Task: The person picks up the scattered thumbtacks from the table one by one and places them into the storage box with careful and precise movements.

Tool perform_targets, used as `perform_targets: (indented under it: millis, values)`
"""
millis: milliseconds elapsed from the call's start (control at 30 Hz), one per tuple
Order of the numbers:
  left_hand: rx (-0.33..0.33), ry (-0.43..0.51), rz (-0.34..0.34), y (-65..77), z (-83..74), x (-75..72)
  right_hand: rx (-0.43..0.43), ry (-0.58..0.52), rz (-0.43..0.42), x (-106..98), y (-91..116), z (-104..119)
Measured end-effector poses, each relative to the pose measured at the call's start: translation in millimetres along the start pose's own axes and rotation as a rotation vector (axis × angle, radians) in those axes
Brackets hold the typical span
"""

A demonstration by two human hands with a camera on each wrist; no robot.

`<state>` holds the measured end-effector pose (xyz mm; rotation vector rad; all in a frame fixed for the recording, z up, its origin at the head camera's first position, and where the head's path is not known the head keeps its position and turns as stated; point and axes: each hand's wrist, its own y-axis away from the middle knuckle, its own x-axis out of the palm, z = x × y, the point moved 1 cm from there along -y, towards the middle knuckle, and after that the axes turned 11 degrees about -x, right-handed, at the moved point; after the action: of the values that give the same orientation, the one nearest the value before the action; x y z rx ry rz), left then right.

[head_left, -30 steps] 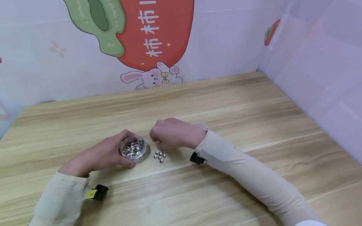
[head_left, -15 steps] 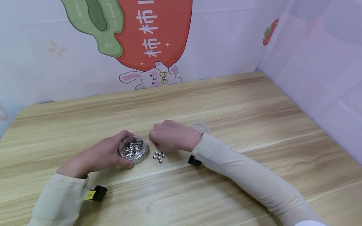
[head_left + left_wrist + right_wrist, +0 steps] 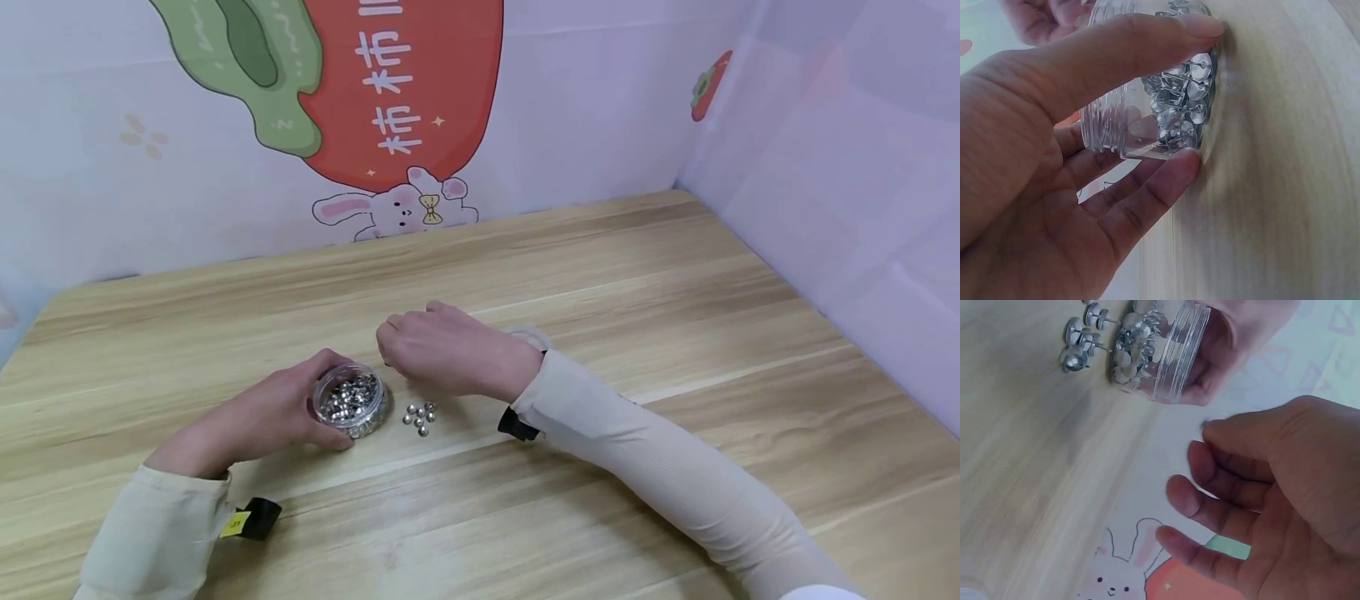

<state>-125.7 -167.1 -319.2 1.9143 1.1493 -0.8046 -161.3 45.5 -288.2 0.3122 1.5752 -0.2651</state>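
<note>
In the head view my left hand [image 3: 296, 408] curls round a clear screw-neck jar [image 3: 382, 408] standing on the table. Silver thumbtacks [image 3: 1199, 87] fill its lower part, and its mouth is uncovered. Just right of the jar, several loose thumbtacks [image 3: 420, 418] lie in a small cluster. My right hand [image 3: 453, 350] hovers beyond that cluster, near the jar. From the right wrist, a small dark tip of a thumbtack [image 3: 1204, 424] shows at the end of the thumb, pinched there. The other fingers are loosely bent, and the index finger is mostly hidden behind the thumb.
A clear round lid [image 3: 531, 335] lies behind the right wrist, partly covered by it. The wood-grain table [image 3: 600, 517] reaches back to a printed cloth wall [image 3: 585, 117], with another wall along the right side.
My right hand has risen off the loose thumbtacks and shifted left and away from me, towards the jar, uncovering the cluster. The left hand keeps its hold on the jar.
</note>
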Motion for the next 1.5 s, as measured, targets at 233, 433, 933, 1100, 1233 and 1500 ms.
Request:
perform_targets:
  millis: [233,433,933,1100,1233,1500]
  values:
    - [-0.006,-0.018,-0.003,1.6,1.2,-0.5,-0.084,-0.07,-0.104,0,-16,15]
    - [-0.017,0.0,0.015,2.6,1.2,-1.0,-0.153,-0.091,-0.238,7,-24,25]
    - [-0.03,0.015,0.019,1.4,3.3,-0.4,-0.102,-0.08,-0.299,13,-26,28]
    - [-0.022,0.024,0.026,0.1,2.4,0.1,-0.069,-0.039,-0.274,13,-24,28]
    - [-0.013,0.027,0.024,-1.6,1.9,0.9,-0.035,-0.015,-0.211,14,-22,26]
    - [-0.008,-0.001,0.002,-3.3,1.7,0.2,-0.039,-0.036,-0.146,17,-20,26]
